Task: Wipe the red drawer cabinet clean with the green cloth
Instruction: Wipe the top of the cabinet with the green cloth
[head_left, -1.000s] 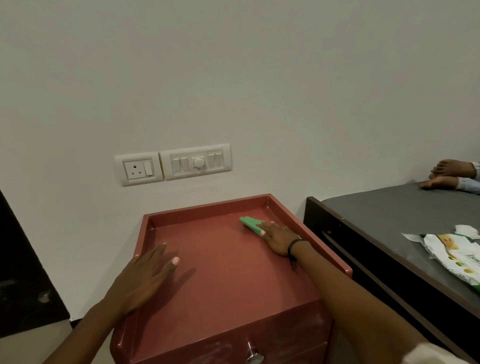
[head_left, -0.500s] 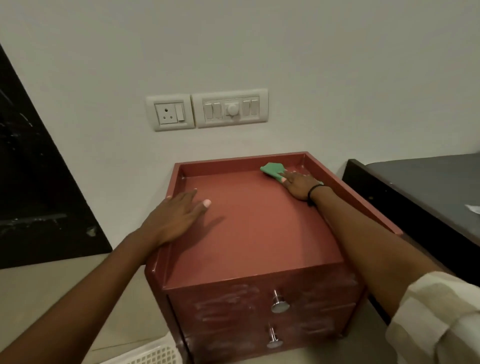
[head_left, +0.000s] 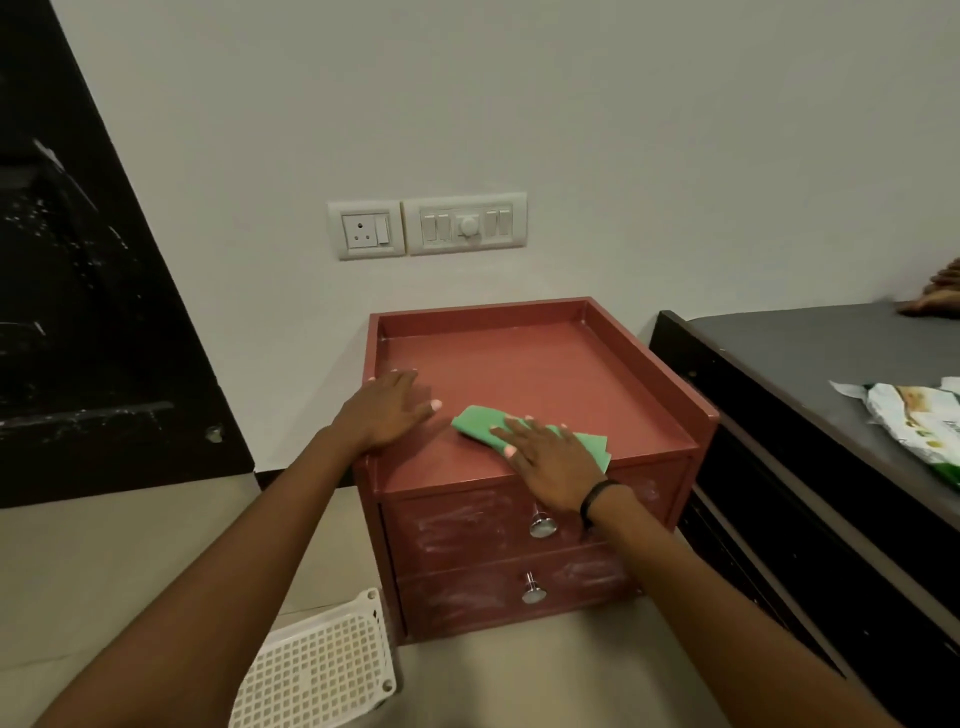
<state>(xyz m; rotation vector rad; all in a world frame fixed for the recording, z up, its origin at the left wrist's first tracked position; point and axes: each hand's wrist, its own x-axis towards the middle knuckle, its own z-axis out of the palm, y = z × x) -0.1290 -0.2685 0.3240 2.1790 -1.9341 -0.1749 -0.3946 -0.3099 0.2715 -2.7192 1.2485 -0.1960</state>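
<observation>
The red drawer cabinet (head_left: 550, 358) stands against the white wall, with a raised rim around its top and two drawers with silver knobs below. Whitish smears show on the drawer fronts. The green cloth (head_left: 475, 420) lies flat near the front edge of the top. My right hand (head_left: 553, 462) presses flat on the cloth, fingers spread, covering its middle. My left hand (head_left: 387, 408) rests flat on the top's left side, holding nothing, a little left of the cloth.
A white perforated plastic basket (head_left: 317, 670) lies on the floor at the cabinet's front left. A dark bed frame with grey surface (head_left: 810, 353) stands close on the right, with a white-green packet (head_left: 914, 415) on it. Another person's feet (head_left: 935, 299) rest there. A black panel (head_left: 78, 312) is on the left.
My right hand has pulled the green cloth from the back right corner of the top to near the front edge. The camera has backed off, showing more of the drawers and floor.
</observation>
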